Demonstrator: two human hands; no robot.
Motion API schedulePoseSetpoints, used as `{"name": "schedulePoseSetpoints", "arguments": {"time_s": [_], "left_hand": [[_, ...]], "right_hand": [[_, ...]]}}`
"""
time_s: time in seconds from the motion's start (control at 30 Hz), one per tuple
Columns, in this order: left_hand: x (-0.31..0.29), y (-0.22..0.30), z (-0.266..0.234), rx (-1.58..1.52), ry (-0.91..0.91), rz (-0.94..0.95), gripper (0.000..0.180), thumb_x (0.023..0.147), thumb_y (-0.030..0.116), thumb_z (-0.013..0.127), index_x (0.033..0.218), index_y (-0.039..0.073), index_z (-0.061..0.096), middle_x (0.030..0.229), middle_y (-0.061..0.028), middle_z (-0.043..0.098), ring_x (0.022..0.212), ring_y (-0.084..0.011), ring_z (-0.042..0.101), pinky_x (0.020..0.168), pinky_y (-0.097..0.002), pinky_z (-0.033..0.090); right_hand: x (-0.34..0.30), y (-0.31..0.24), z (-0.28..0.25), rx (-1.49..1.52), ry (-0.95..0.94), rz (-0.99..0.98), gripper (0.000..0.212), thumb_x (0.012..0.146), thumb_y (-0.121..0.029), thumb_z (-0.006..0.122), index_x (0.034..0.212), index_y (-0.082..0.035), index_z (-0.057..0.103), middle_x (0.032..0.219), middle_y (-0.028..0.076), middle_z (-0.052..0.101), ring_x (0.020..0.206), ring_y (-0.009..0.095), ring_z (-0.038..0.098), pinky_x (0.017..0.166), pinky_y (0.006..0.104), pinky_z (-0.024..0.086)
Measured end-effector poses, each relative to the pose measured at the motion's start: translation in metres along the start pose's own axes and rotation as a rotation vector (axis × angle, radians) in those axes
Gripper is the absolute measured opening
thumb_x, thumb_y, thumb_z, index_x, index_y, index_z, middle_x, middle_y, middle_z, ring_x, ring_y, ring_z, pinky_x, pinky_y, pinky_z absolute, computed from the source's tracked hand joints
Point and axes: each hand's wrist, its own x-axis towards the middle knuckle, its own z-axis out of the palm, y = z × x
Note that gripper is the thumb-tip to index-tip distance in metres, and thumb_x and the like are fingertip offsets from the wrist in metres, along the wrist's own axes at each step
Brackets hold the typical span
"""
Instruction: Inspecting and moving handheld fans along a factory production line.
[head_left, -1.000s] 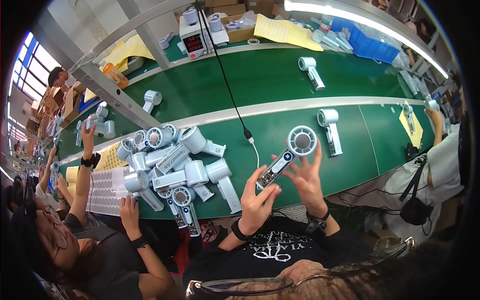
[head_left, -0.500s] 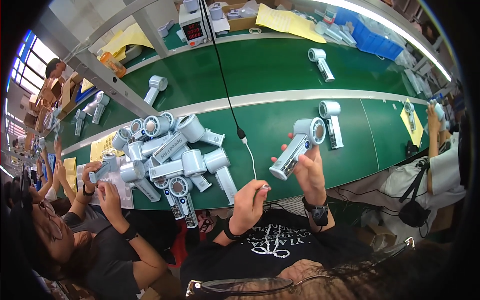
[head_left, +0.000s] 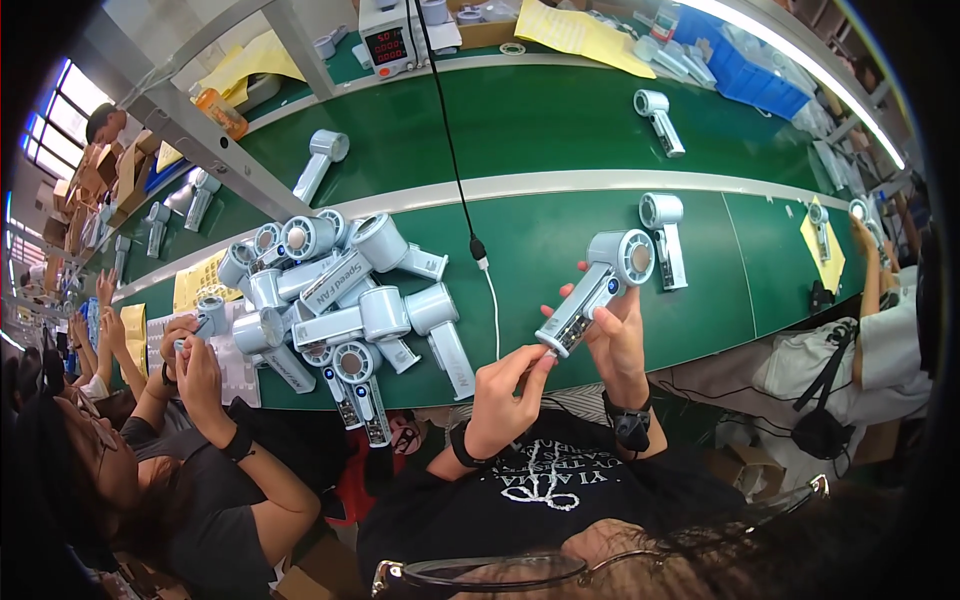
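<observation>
At the far side, a blue plastic bin with straight walls holds clear plastic wrapping, and a low brown cardboard box holds white round parts. A pale blue plastic handheld fan, with a drum-shaped head and a straight bar handle, is held up above the green counter, near its front edge. Its long axis runs slantwise, the head up and to the right, the handle's end pointing down and left; the round grille faces right, and bare circuitry shows along the handle. The fan is between the two hands: the right hand grips it from the right, thumb on the handle, fingertips showing beyond it. The left hand is at the handle's lower end, its thumb and fingers pinched narrow on the end of a thin white cable, which they hide. That cable hangs from a black cord. A heap of pale blue fans lies on the counter left of the hands, and a matching single fan lies just to the right
</observation>
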Motion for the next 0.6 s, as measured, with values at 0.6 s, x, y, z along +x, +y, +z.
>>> {"name": "schedulePoseSetpoints", "arguments": {"time_s": [0.6], "left_hand": [[0.004,-0.016,-0.017,-0.035,-0.119,-0.047,0.009,0.091,0.002,0.057,0.09,-0.005,0.062,0.063,-0.0041,0.058,0.055,-0.0072,0.052,0.05,-0.0231,0.041]], "right_hand": [[-0.003,-0.011,0.008,-0.175,-0.167,-0.236,0.107,0.072,0.014,0.062,0.145,-0.024,-0.007,0.137,0.017,0.031,0.108,0.031,0.056,0.092,0.0554,0.051]]}}
